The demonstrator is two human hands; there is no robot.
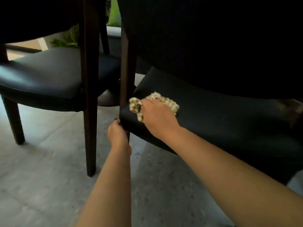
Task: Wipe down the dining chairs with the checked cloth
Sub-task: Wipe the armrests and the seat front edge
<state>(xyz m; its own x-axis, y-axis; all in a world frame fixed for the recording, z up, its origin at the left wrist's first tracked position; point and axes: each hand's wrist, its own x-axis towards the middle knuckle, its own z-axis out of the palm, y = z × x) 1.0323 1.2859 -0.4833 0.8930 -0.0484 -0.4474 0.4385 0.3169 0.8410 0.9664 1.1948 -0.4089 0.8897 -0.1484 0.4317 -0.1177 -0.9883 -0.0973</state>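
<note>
Cloth (154, 102) lies on right chair's seat (213, 115); second chair (49, 76) stands left.

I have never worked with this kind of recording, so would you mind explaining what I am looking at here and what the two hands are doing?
There is no machine here: a person wears one wide-angle camera on the head, looking forward and down, so both bare arms reach in from the bottom of the picture. The right hand presses a bunched checked cloth onto the dark padded seat of the nearer dining chair, by its front left corner. The left hand grips that chair at the seat's corner, where the wooden leg meets it, apparently to steady it. A second dining chair with a similar dark seat stands to the left on the grey stone floor. Green plants show in the background between the chairs.
</note>
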